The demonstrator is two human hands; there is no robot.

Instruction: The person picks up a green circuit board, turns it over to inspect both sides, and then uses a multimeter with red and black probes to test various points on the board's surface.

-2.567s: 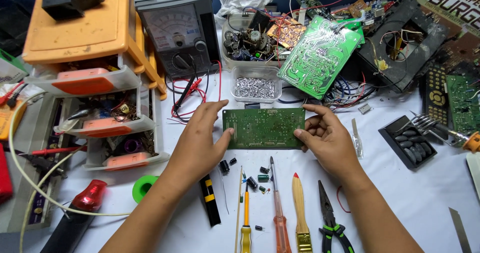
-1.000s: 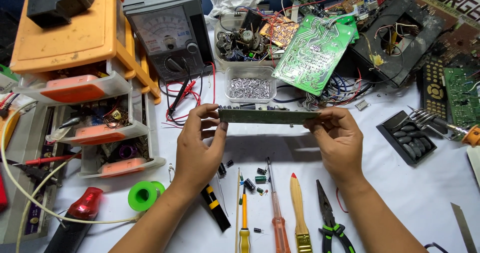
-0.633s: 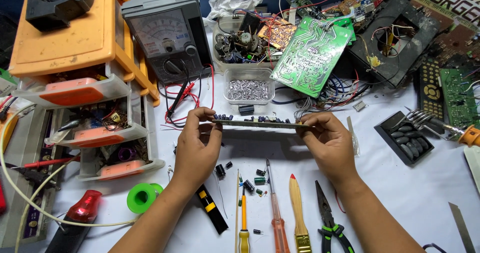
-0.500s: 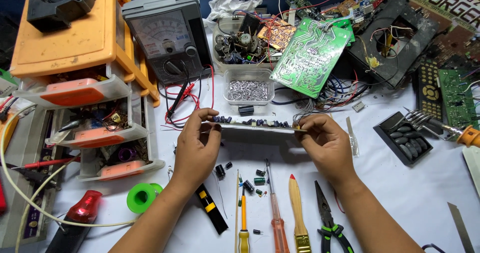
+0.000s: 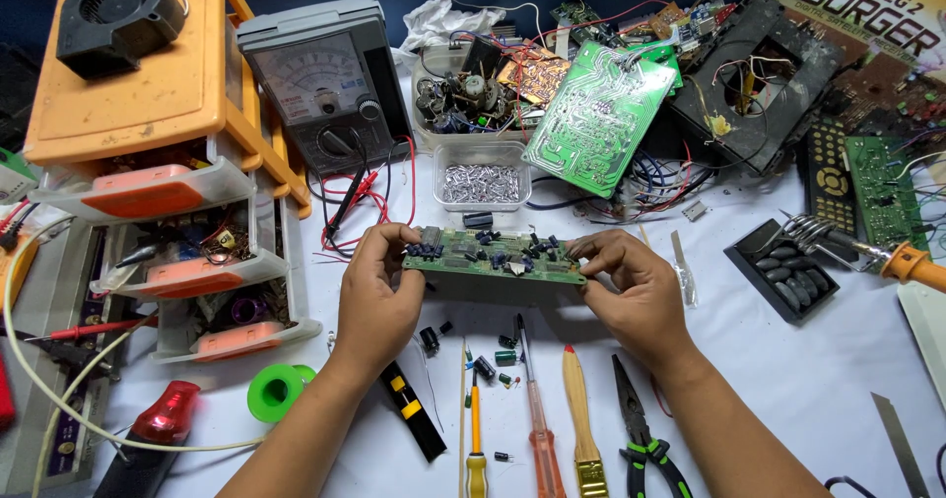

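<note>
Both hands hold a small green board [image 5: 493, 257] above the white surface [image 5: 788, 360], component side up and tilted toward the camera. The left hand [image 5: 379, 281] pinches the board's left end, thumb below and fingers curled over the top edge; the right hand [image 5: 631, 286] pinches its right end the same way.

Just behind the board sits a clear tub [image 5: 481, 175] of silvery bits, and behind and to the left a grey meter [image 5: 320, 79]. In front of the board lie loose capacitors [image 5: 483, 365] — then screwdrivers [image 5: 537, 419], a brush [image 5: 581, 424] and pliers [image 5: 641, 429] side by side. A green spool [image 5: 276, 392] lies to the board's front left.
</note>
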